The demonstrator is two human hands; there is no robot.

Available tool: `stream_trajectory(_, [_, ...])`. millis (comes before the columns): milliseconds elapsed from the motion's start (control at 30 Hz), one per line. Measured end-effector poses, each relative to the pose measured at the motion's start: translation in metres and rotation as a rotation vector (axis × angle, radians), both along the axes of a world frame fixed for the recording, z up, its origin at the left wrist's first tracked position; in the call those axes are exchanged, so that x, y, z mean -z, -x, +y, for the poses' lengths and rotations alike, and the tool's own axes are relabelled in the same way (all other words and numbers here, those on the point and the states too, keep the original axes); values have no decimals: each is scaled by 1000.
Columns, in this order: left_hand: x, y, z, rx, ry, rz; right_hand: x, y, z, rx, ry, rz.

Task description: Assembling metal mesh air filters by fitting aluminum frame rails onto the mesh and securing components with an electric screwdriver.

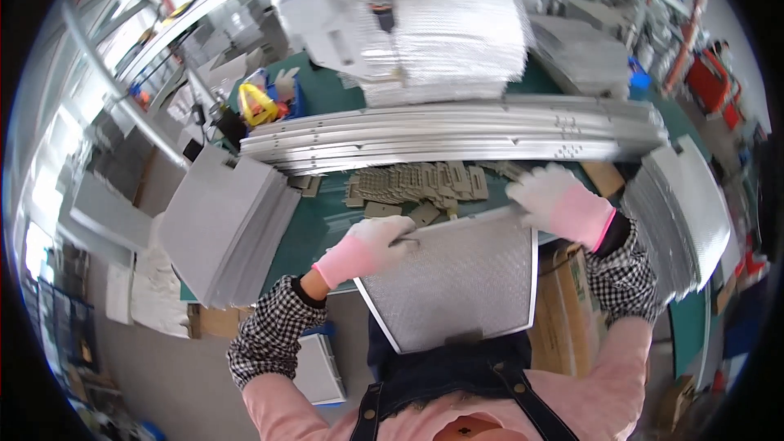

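Dark denim overalls [408, 380] over a pink top [588, 392] front a white-rimmed grey mesh panel [457, 278], which spans from the wearer's lap to the green counter [306, 233]. One pink-and-white-gloved left hand [367, 250] pinches its upper-left edge; the matching gloved right hand [562, 206] is at the upper-right corner, its blurred grip impossible to tell, near flat beige plates [420, 184].

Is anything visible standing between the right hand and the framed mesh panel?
Nothing visible does. The right hand is at the far right corner of the framed mesh panel, though whether it touches cannot be told. The pile of small flat pieces lies beyond the panel's far edge, not in between.
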State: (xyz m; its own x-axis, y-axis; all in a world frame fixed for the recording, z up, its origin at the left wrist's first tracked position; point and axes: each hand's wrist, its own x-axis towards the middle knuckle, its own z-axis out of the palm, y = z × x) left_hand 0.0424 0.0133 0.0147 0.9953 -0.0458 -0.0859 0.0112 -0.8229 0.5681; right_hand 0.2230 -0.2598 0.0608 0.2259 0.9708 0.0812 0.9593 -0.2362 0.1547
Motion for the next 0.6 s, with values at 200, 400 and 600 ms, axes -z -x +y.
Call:
stream_trajectory(200, [0, 7, 27, 104, -48, 188, -115, 153, 73, -42, -230, 246])
stream_trajectory(400, [4, -22, -4, -170, 163, 218, -143, 139, 60, -79, 101, 252])
stream_trajectory(600, [-5, 7, 7, -132, 116, -28, -156, 132, 71, -357, 437, 214])
